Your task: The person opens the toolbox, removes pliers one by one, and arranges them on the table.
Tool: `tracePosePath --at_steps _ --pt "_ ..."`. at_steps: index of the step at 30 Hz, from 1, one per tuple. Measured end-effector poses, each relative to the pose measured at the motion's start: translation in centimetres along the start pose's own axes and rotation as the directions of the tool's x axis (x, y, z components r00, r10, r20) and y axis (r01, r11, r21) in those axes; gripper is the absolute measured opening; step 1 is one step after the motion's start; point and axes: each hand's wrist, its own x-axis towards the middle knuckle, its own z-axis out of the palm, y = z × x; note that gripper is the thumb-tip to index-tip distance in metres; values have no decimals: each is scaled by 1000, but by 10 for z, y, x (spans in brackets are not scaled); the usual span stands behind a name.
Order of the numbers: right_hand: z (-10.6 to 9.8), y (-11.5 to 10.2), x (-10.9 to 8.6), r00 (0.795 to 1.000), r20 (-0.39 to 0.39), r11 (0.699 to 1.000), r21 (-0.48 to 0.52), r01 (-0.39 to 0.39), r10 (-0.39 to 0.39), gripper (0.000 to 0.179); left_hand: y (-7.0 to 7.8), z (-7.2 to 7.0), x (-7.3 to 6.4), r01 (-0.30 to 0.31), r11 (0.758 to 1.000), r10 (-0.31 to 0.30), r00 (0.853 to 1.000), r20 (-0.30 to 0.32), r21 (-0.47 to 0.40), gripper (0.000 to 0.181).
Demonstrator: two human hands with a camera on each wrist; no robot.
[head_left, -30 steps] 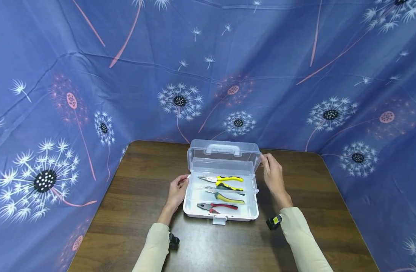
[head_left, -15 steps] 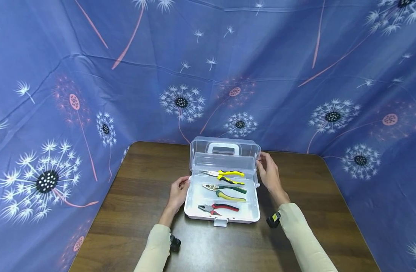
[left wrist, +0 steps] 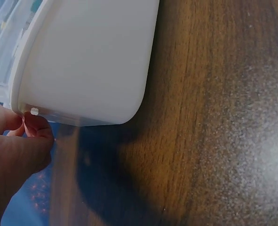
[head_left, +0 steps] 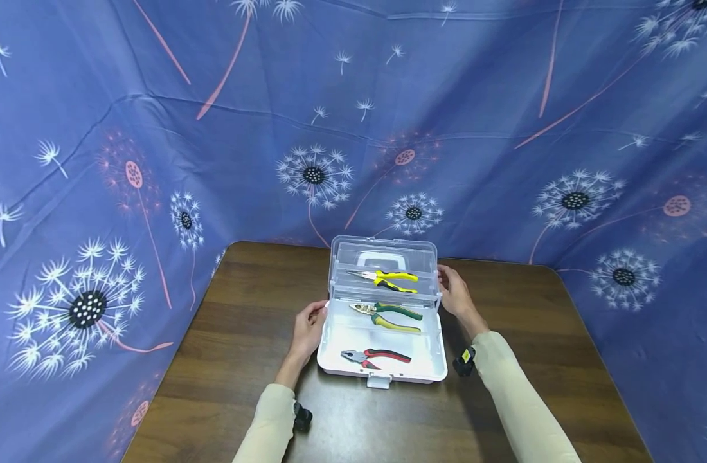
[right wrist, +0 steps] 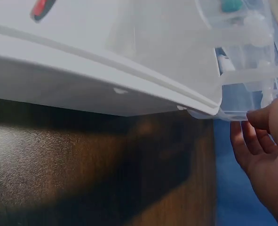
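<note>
A white toolbox (head_left: 425,354) stands with its clear lid (head_left: 385,243) swung back. Long-nose pliers (head_left: 396,276) with yellow and black handles lie in the rear clear tray. Green-and-yellow-handled pliers (head_left: 396,325) rest in the tray before it, and combination pliers (head_left: 388,353) with red and black handles on the box floor. My left hand (head_left: 307,331) pinches the box's rear left corner; in the left wrist view thumb and fingers meet at its rim. My right hand (head_left: 456,294) holds the lid's right edge, thumb against the clear plastic in the right wrist view.
The box sits on a brown wooden table (head_left: 226,360), near its back edge. Behind and on both sides hangs a blue curtain (head_left: 261,212) with dandelions. A white latch (head_left: 379,382) sticks out at the box front. Each wrist wears a small black camera.
The lid has tilted farther back, and the clear trays have swung up and back with the two upper pliers. My right hand followed slightly downward; my left stays at the corner.
</note>
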Motion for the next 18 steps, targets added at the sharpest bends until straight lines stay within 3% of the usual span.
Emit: tracePosePath --at_steps 6,11,18 --pt "2 9 6 990 111 996 11 -83 81 42 -8 1 3 15 1000 -15 1000 -1 -9 26" --pt "3 14 6 968 199 987 7 -159 154 44 -3 2 -1 13 1000 -13 1000 16 -22 26" --pt "7 18 5 952 218 975 8 -221 215 41 -1 1 -1 12 1000 -12 1000 -1 -16 26"
